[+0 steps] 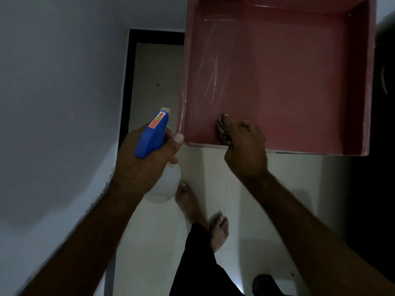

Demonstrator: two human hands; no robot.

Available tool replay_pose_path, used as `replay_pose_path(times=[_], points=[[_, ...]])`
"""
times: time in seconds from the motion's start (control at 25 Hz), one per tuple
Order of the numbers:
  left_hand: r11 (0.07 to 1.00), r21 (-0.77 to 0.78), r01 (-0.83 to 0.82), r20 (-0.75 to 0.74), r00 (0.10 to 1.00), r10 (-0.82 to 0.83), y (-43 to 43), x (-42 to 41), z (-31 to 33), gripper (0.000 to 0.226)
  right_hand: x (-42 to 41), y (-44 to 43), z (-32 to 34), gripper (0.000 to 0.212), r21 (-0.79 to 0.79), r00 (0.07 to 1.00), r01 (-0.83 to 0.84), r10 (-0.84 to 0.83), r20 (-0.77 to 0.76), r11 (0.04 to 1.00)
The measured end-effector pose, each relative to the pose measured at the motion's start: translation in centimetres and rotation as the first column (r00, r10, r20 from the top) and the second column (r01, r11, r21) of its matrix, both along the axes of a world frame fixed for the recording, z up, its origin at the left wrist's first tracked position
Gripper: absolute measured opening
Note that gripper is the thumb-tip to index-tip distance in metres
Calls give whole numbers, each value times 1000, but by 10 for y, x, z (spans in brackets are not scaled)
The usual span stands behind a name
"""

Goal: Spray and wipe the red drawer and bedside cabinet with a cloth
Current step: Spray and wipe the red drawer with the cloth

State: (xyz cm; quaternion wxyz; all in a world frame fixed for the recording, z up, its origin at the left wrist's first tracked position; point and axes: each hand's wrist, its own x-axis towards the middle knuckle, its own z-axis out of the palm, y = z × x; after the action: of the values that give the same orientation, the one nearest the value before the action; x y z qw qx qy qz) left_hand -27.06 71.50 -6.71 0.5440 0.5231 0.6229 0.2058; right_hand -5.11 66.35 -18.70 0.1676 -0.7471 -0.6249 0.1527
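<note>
The red drawer (299, 77) stands pulled out in the upper right of the head view, its inside bare with pale wet streaks at the left. My right hand (245, 150) grips a dark patterned cloth (223, 130) and presses it onto the drawer floor near the front left corner. My left hand (145, 165) holds a spray bottle by its neck, just left of the drawer's front corner. The bottle has a blue trigger head (152, 135) with a white nozzle pointing up, and a white body (164, 186) below my hand.
A grey wall (53, 92) runs down the left side. A dark-framed doorway (154, 77) lies beyond the drawer's left wall. A dark cabinet side (382, 82) borders the drawer on the right. My bare feet (218, 229) stand on pale floor tiles below.
</note>
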Motion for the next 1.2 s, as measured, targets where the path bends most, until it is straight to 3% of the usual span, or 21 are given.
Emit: replay_pose_path(times=[0.08,0.24,0.4,0.48,0.6,0.8,0.96,1.04,1.12,1.2], points=[[1000,2,10,0,1000,-10,3,0,0,40,-13,1,3,81,-39,1000,-18,17,-11,999],[1000,-3,0,0,1000,0,8,4,0,46,-19,-1,2,82,-35,975,-223,222,-30,974],[1000,-6,21,0,1000,-21,16,5,1,45,-9,11,1,86,-74,999,50,-50,6,996],[999,-11,36,5,999,-36,20,5,1,35,-23,10,2,84,-94,1000,-20,19,-18,995],[999,-8,37,-2,999,-37,25,7,3,39,-20,11,1,84,-70,987,-158,156,-36,985],[999,-8,32,-12,999,-32,34,8,3,38,-12,22,2,84,-95,997,79,-78,13,992],[999,-22,37,-10,999,-37,40,9,1,33,-21,19,2,86,-97,985,-170,167,-38,981],[999,-22,34,4,999,-34,43,10,1,34,-5,26,-1,84,-90,995,-104,103,-10,991],[999,-7,39,14,999,-39,46,10,0,35,0,33,-1,79,-102,996,77,-72,54,992],[998,4,56,7,998,-56,49,10,-1,32,-12,37,2,81,-127,992,117,-111,58,985]])
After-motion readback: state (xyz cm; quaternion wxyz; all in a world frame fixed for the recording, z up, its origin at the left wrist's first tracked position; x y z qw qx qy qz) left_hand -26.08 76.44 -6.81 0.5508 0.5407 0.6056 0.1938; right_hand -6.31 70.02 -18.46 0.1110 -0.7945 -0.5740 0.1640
